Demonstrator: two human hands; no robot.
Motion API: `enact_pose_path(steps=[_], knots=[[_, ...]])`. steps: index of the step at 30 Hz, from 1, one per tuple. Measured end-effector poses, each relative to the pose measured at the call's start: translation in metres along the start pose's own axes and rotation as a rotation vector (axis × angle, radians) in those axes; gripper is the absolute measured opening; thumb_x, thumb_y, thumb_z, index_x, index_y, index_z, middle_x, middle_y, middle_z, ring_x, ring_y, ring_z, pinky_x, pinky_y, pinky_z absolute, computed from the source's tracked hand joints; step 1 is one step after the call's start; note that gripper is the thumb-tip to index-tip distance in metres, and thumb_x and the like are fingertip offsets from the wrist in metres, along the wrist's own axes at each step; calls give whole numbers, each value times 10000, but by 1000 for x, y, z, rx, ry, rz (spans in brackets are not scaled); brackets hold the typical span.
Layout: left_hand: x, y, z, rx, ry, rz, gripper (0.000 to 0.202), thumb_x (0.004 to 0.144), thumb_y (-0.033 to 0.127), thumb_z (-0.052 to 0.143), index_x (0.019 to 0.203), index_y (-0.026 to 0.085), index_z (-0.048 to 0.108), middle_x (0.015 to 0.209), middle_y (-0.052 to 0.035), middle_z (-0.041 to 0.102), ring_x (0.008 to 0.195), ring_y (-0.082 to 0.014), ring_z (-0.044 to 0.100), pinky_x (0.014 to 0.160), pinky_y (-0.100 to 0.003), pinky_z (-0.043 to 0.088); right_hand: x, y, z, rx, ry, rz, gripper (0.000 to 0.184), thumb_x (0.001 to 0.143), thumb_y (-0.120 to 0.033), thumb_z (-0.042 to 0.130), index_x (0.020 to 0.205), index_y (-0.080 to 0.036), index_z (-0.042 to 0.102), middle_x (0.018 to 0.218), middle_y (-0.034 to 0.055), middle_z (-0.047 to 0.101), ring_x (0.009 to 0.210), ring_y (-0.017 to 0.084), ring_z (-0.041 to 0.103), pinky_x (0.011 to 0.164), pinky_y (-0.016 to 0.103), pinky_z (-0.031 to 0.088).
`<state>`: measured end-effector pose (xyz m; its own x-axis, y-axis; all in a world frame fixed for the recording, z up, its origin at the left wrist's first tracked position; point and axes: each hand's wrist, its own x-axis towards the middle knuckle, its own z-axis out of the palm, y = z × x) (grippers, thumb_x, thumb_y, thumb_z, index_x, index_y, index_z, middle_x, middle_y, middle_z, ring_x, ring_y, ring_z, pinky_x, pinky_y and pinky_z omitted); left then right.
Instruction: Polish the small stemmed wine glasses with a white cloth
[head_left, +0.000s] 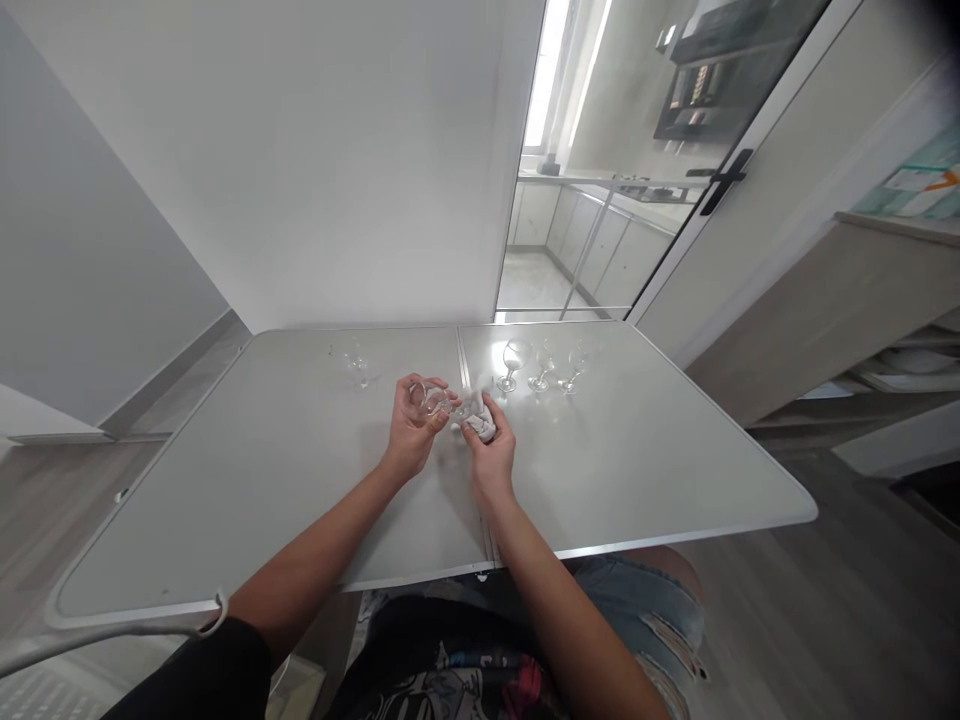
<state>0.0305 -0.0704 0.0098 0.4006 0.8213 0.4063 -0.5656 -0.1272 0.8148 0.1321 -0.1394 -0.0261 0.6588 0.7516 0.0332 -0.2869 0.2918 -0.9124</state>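
My left hand (415, 425) is closed around a clear stemmed glass (431, 398), held on its side above the middle of the table. A crumpled white cloth (480, 420) is gripped in my right hand (493, 445), against the foot end of that glass. Its stem and foot are partly hidden by the fingers and the cloth. Beyond my right hand stand three more stemmed glasses, upright in a row: the left one (515, 362), the middle one (543, 366) and the right one (576, 368). Another clear glass (358, 365) stands alone at the far left, faint against the tabletop.
The pale folding table (637, 470) has a metal edge and a seam (463, 355) across its middle. A white wall (337, 180) rises behind it. At the right back is a glass door with a black handle (726, 182). Wooden shelves (847, 320) stand on the right.
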Motion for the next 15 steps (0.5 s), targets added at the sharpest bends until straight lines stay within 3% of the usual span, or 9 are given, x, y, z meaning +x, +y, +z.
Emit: enact_pose_path(steps=[2, 4, 9, 12, 15], knots=[[0, 1, -1, 0, -13, 1, 586, 739, 331, 860, 1161, 308, 455, 1169, -20, 560, 1024, -168, 646, 994, -439, 541, 1, 0, 1, 61, -75, 37, 760, 748, -324, 806, 1448, -204, 532, 1244, 95, 695, 1066, 211, 669, 944, 358, 543], [1, 2, -3, 6, -30, 12, 585, 738, 314, 861, 1161, 301, 456, 1163, -24, 564, 1014, -170, 649, 975, -425, 548, 4, 2, 2, 83, -113, 95, 738, 726, -347, 829, 1397, -169, 577, 1163, 100, 728, 1002, 211, 686, 925, 364, 546], [1, 2, -4, 48, -39, 15, 589, 735, 315, 864, 1155, 294, 452, 1160, -28, 578, 999, -173, 659, 970, -433, 548, 3, 4, -4, -77, -8, 87, 522, 672, -418, 860, 1078, -126, 713, 916, 83, 746, 808, 205, 671, 758, 332, 551], [-1, -1, -3, 56, -63, 5, 587, 743, 334, 858, 1155, 297, 442, 1165, -31, 584, 1008, -180, 661, 950, -422, 553, 0, 2, -7, -158, 92, -27, 546, 692, -405, 842, 1149, -151, 683, 954, 71, 731, 840, 203, 665, 778, 326, 547], [-4, -2, -4, 68, -109, -24, 598, 739, 321, 861, 1158, 291, 435, 1169, -44, 586, 1002, -187, 663, 911, -391, 564, 1, 4, -7, -88, 46, 5, 647, 718, -382, 818, 1296, -165, 623, 1113, 101, 721, 951, 221, 678, 857, 350, 551]])
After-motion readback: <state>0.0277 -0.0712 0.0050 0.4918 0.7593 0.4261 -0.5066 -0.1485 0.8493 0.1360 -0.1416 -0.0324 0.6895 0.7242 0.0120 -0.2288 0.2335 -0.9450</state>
